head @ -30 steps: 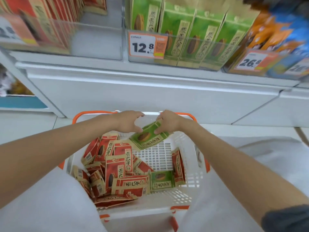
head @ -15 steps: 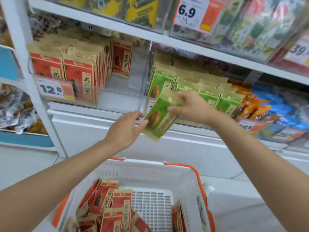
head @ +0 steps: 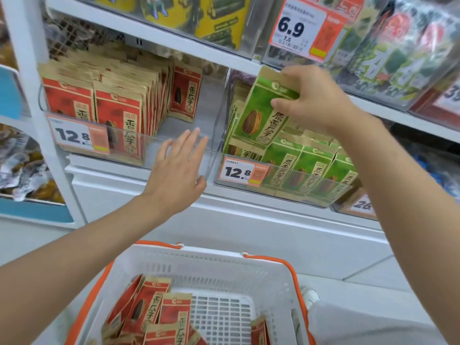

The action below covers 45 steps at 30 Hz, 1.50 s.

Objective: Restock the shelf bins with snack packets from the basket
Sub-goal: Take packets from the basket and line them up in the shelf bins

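Observation:
My right hand (head: 313, 100) pinches the top of a green seed packet (head: 261, 113), held upright over the left end of the clear bin of green packets (head: 281, 188). My left hand (head: 178, 165) is spread open, empty, in front of the clear bin of red packets (head: 174, 145), whose right half holds no packets. Below, the white basket with orange handles (head: 211, 267) holds several red packets (head: 154, 312).
Price tags reading 12.8 hang on both bin fronts. A shelf above carries yellow and green seaweed packs behind a 6.9 tag (head: 298, 28). Orange and blue packs fill a bin at the far right. A white shelf base (head: 249, 225) stands behind the basket.
My right hand lifted the green packet out of the basket and up to the green bin. My left hand let go of it and opened toward the red bin.

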Each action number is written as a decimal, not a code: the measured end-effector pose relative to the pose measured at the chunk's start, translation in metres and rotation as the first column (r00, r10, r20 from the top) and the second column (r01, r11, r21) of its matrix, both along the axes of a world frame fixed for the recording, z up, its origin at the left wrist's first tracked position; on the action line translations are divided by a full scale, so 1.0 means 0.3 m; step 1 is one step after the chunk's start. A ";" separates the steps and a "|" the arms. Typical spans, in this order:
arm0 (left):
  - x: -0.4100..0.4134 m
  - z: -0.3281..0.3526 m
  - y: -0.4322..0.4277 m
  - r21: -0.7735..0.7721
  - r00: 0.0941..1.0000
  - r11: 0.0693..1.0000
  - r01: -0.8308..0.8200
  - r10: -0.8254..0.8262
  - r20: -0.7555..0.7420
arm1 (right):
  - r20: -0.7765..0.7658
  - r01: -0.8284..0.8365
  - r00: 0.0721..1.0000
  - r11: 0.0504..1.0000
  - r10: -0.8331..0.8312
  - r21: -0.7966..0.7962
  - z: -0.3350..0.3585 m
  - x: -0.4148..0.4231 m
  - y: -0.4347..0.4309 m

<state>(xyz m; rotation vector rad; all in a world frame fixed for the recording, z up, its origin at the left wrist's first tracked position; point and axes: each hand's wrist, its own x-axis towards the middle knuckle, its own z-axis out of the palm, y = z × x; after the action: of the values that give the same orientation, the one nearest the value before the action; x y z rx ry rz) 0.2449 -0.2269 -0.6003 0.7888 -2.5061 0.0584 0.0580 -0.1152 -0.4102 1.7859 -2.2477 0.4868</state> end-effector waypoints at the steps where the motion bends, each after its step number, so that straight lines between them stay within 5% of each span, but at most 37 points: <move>1: 0.002 -0.006 -0.006 0.025 0.999 0.999 -0.023 0.022 0.049 | -0.041 0.002 0.999 1.000 -0.002 -0.003 0.006 -0.001 0.002; 4: -0.003 -0.025 -0.012 0.053 0.971 0.994 -0.095 0.081 0.224 | -0.058 -0.001 0.998 1.000 0.001 0.008 -0.034 -0.003 -0.016; 11: -0.036 -0.030 0.020 0.066 0.963 0.988 -0.137 0.117 0.242 | -0.054 0.115 0.993 0.977 -0.107 0.180 -0.244 -0.064 -0.124; 19: -0.037 -0.046 0.016 0.082 0.971 0.991 -0.102 0.081 0.225 | -0.389 0.245 0.910 0.942 -0.142 0.228 -0.309 -0.099 -0.223; 28: -0.027 -0.036 0.024 0.152 0.986 0.987 -0.053 0.027 0.165 | -0.278 -0.038 0.960 0.968 -0.033 -0.246 -0.418 -0.013 -0.063; 31: -0.041 -0.055 0.073 -0.019 0.991 0.991 0.131 -0.131 -0.012 | -0.205 -0.132 0.977 0.935 0.065 -0.330 -0.530 0.040 0.037; 33: -0.051 -0.082 0.117 -0.032 0.976 0.975 0.220 -0.220 -0.003 | -0.073 -0.122 0.992 0.942 0.104 -0.313 -0.642 0.080 0.102; 36: -0.054 -0.151 0.185 0.376 0.922 0.910 0.173 -0.284 0.263 | 0.218 -0.006 0.976 0.995 0.028 -0.101 -0.859 0.116 0.215; 38: -0.037 -0.218 0.206 0.492 0.768 0.866 0.082 -0.370 0.523 | 0.396 0.058 0.909 0.980 -0.131 0.190 -1.021 0.116 0.288; 41: -0.007 -0.322 0.253 0.506 0.526 0.861 0.056 -0.456 0.718 | 0.545 0.085 0.706 0.817 -0.453 0.570 -1.269 0.116 0.433; 45: 0.018 -0.435 0.304 0.584 0.382 0.812 0.006 -0.542 0.749 | 0.487 0.050 0.454 0.567 -0.746 0.822 -1.491 0.173 0.645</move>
<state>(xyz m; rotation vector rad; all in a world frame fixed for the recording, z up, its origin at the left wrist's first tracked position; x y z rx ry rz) 0.2504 -0.1358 -0.7307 0.5106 -3.8100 -0.4441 0.1097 0.0784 -0.8575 1.0585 -3.9209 0.3515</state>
